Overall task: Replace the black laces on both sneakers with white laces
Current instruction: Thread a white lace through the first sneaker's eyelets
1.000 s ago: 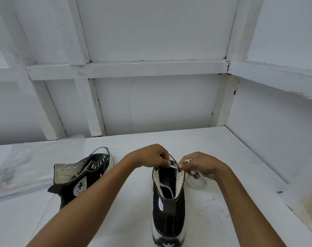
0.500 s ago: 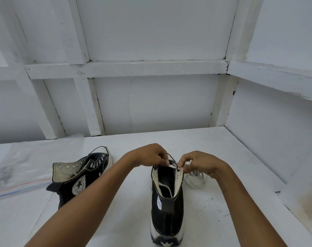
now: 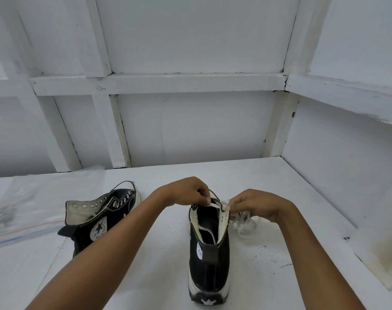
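1. The left hand (image 3: pixel 188 191) pinches the white lace (image 3: pixel 214 204) above the middle sneaker (image 3: pixel 209 265).
2. The right hand (image 3: pixel 255 204) pinches that lace beside the right eyelets.
3. The second sneaker (image 3: pixel 101 220) lies tipped at the left.

My left hand (image 3: pixel 186 191) and right hand (image 3: pixel 257 204) cover the front of the sneaker (image 3: pixel 209 265), so I can't tell which eyelets the white lace (image 3: pixel 242 222) I'm pinching runs through. Its label (image 3: pixel 199 251) is too small to read. My left forearm hides part of the other sneaker (image 3: pixel 101 220). The plastic bag (image 3: pixel 22 209) at the surface's left edge is cut off, its contents a blur. Both forearms leave the picture at the bottom
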Demonstrator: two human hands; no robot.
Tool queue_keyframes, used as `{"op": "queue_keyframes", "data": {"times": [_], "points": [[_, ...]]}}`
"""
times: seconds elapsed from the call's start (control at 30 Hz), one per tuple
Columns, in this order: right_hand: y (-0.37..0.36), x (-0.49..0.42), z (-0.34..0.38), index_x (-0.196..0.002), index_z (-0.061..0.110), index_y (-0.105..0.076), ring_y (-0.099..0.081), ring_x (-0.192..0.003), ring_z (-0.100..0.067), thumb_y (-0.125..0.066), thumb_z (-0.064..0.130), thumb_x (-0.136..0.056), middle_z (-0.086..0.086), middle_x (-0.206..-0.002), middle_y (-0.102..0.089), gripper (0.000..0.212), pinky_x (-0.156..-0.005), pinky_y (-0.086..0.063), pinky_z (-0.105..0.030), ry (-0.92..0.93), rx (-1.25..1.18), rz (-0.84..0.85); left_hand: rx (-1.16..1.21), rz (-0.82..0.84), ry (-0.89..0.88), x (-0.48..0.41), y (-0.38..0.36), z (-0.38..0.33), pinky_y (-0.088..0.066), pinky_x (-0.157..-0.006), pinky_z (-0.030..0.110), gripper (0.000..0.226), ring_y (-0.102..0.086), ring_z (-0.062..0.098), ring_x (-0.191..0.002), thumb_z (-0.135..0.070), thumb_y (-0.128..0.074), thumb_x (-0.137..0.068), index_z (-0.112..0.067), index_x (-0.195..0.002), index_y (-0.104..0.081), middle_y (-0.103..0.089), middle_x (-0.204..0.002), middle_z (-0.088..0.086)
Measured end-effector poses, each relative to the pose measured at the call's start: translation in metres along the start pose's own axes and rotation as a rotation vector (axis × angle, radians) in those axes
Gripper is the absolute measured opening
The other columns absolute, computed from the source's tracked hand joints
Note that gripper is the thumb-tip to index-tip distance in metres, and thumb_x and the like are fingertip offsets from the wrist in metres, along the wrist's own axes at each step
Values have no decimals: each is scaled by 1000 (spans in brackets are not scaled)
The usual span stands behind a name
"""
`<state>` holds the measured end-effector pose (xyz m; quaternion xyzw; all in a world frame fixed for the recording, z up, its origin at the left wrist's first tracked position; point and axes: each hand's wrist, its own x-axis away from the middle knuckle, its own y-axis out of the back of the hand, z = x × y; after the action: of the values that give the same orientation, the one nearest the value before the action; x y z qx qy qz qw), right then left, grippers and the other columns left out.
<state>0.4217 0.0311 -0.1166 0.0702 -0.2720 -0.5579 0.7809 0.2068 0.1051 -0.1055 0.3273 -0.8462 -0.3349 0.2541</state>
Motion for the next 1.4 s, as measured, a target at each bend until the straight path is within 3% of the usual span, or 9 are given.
{"op": "queue_keyframes", "data": {"times": [0.3, 0.47, 0.67, 0.73, 0.87, 0.97, 1.13, 1.23, 1.4], "points": [[9, 6, -4, -111, -6, -64, -71, -86, -32, -43, -12, -89, -17, -95, -71, 31, -61, -57, -32, -76, -125, 57, 24, 6, 3, 1, 0, -1, -38, -55, 17, 6, -50, 8, -68, -18, -65, -93, -14, -91, -69, -64, -83, -4], [12, 4, -5, -104, 3, -67, -71, -82, -17, -49, -16, -83, -10, -94, -74, 34, -60, -52, -25, -102, 51, -6, 46, 10, 6, 2, 0, 1, -38, -56, 22, 6, -50, 15, -75, -19, -65, -92, -15, -89, -69, -64, -87, 2], [15, -4, -8, -88, 13, -67, -59, -75, -10, -72, 1, -78, 2, -79, -69, 16, -61, -40, -20, -132, 188, -67, 50, 16, -3, 1, 2, 1, -38, -56, 22, 6, -50, 15, -75, -17, -65, -92, -13, -90, -69, -64, -85, 1], [17, -9, -11, -84, 11, -65, -58, -74, -10, -67, 8, -84, 0, -79, -69, 4, -56, -38, -17, -145, 186, -181, 51, 5, 4, -1, 2, 2, -38, -55, 22, 6, -51, 14, -74, -17, -65, -92, -13, -89, -69, -63, -84, 1], [18, -26, -24, -80, 8, -57, -54, -71, -19, -60, 13, -90, -8, -81, -63, 11, -58, -39, -25, -178, 182, -479, 67, -48, 11, -3, 4, 6, -39, -54, 22, 8, -51, 12, -67, -15, -61, -92, -13, -87, -68, -62, -80, 0], [14, -38, -30, -78, 11, -53, -63, -84, -31, -68, 23, -87, -17, -83, -60, 21, -64, -39, -27, -239, 358, -464, 64, -73, 14, -4, 5, 8, -39, -52, 22, 10, -51, 9, -64, -15, -61, -92, -15, -84, -67, -62, -76, -3], [7, -51, -37, -84, 8, -68, -66, -91, -21, -69, 15, -81, -6, -93, -72, 8, -67, -48, -27, -260, 450, -430, 61, -100, 32, -4, 7, 11, -40, -54, 23, 9, -53, 9, -64, -17, -62, -91, -12, -89, -69, -63, -79, -2], [5, -52, -32, -79, 15, -61, -60, -80, -14, -65, 15, -86, 0, -88, -70, 9, -60, -41, -22, -117, 242, -498, 72, -140, 41, -4, 10, 14, -41, -55, 23, 9, -53, 8, -64, -16, -61, -91, -14, -87, -69, -64, -76, -6], [7, -39, 2, -87, 11, -60, -64, -74, -17, -65, 13, -92, -6, -83, -74, 6, -68, -48, -29, 182, -152, -444, 150, -261, 32, -4, 16, 17, -44, -55, 23, 8, -55, 12, -70, -14, -61, -91, -14, -91, -69, -64, -82, -6]]}}
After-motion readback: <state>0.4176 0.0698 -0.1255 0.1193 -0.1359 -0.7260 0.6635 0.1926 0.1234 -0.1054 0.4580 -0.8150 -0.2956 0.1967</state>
